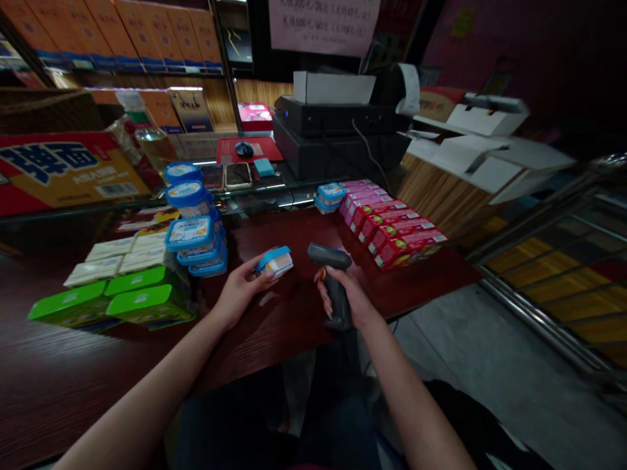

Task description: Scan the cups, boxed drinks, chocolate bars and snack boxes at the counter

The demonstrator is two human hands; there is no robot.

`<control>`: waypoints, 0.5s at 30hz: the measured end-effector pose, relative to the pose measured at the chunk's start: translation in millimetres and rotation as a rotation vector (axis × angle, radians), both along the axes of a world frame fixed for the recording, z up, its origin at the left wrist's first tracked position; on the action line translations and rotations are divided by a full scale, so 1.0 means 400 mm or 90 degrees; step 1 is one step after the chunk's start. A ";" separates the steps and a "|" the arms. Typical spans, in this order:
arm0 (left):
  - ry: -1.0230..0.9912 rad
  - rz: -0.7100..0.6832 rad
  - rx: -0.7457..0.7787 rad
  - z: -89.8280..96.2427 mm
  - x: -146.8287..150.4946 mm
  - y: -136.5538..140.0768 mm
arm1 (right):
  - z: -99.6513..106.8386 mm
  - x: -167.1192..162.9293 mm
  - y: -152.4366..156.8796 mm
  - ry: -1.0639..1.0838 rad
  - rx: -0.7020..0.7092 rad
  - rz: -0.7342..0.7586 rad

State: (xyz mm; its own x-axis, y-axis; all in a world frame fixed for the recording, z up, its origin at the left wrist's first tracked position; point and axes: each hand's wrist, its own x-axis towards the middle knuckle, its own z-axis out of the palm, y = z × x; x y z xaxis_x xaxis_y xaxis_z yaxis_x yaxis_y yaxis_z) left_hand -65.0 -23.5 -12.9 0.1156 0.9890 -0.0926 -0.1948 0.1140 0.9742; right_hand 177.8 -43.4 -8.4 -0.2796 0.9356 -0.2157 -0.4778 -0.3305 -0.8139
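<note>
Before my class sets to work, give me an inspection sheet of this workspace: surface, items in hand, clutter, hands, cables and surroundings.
Surface: dark red-brown tabletop, wood-grained at left.
Items in hand: tilted blue-lidded tub; dark handheld scanner.
Clutter: green-topped packs, pale packs and stacked tubs at left; a shorter tub stack, pink boxes and red boxes at right.
Hands: left hand grips the tub; right hand grips the scanner's handle.
Cables: a thin cable hangs across the front of a black machine.
Surroundings: orange boxes on shelving; a red-and-yellow carton at left; metal railing at right.
</note>
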 end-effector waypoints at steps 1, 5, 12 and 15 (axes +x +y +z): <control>0.012 -0.002 0.001 -0.004 0.011 0.009 | 0.003 0.024 0.010 -0.011 0.004 -0.012; 0.039 0.028 0.040 -0.015 0.083 0.081 | 0.005 0.103 0.044 -0.018 -0.012 -0.050; 0.292 0.177 0.410 0.082 0.281 0.307 | -0.009 0.112 0.043 -0.002 -0.026 -0.075; 0.416 0.153 0.510 0.136 0.358 0.401 | -0.014 0.108 0.039 0.003 -0.032 -0.085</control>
State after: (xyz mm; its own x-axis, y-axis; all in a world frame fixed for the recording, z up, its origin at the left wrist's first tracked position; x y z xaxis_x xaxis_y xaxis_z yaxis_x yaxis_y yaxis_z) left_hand 78.1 136.8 41.5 0.0720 0.7796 0.6221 0.4615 -0.5790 0.6721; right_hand 221.0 -27.6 -13.9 -0.1543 0.9524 -0.2628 -0.5241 -0.3044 -0.7954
